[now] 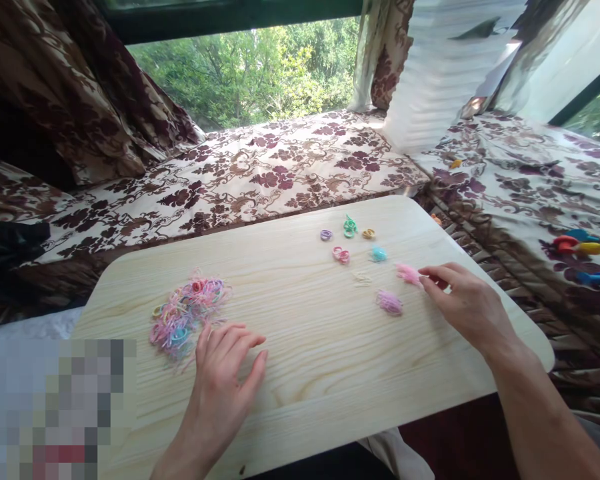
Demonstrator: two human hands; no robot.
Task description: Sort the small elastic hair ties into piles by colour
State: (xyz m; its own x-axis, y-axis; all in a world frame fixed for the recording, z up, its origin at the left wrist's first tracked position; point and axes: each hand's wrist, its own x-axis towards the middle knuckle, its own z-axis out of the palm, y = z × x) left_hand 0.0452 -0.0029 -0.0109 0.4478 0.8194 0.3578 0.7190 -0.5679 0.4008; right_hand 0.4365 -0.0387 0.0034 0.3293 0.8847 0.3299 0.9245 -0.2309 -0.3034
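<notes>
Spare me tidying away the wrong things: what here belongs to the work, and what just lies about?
In use:
tangled pile
small colour groups
pink bundle at right hand

Probably lying about:
red piece
blue piece
orange piece

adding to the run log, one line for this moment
left hand: above table | right hand: at pink bundle | mixed pile: left

Floral-patterned fabric point(280, 167) covers the ledge below the window point(250, 73). Matching curtains point(100, 87) hang at left. Red, yellow and blue objects point(587, 249) rest on the fabric at right.
</notes>
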